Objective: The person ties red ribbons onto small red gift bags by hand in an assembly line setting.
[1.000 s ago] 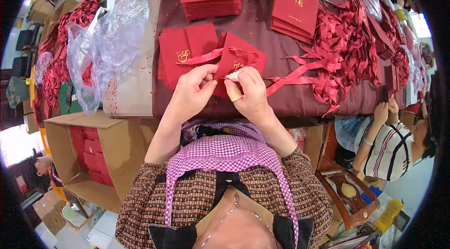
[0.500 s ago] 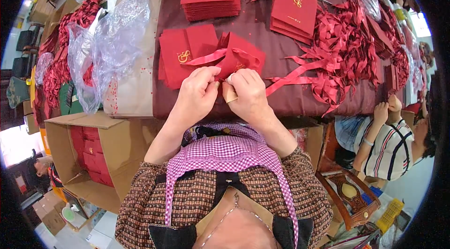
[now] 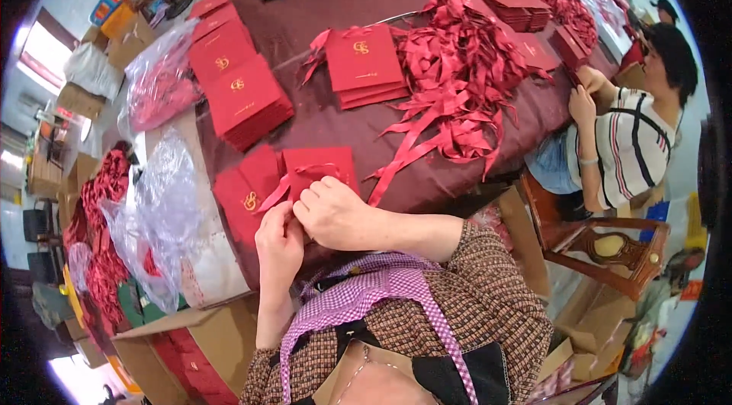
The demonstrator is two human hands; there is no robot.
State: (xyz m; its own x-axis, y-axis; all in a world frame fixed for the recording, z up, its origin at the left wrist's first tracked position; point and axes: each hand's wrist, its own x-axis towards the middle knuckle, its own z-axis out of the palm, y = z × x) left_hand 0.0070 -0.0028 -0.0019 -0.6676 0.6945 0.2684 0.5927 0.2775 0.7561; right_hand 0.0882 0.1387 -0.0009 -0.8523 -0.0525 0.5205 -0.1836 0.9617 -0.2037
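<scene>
My left hand (image 3: 280, 241) and my right hand (image 3: 332, 213) meet at the near edge of a red paper gift bag (image 3: 335, 163). Fingers of both are curled closed on a shiny red ribbon (image 3: 277, 195) that runs up to the bag; the ribbon's ends are hidden behind my fingers. Just left of this bag, more red bags (image 3: 240, 190) with gold lettering lie flat and overlapping. To the far right of it rests a small pile of red bags (image 3: 367, 68) with ribbon at its top edge.
A tall stack of red bags (image 3: 248, 100) stands farther left on the dark red tablecloth (image 3: 305, 12). Loose red ribbons (image 3: 457, 85) form a heap to the right. Clear plastic wrap (image 3: 164, 214) lies left, above a cardboard box (image 3: 240, 321). A person (image 3: 629, 142) works at right, near a wooden chair (image 3: 602, 249).
The view has turned toward the right, so the table appears tilted and more of the other person shows. My hands stay together at the bag's ribbon.
</scene>
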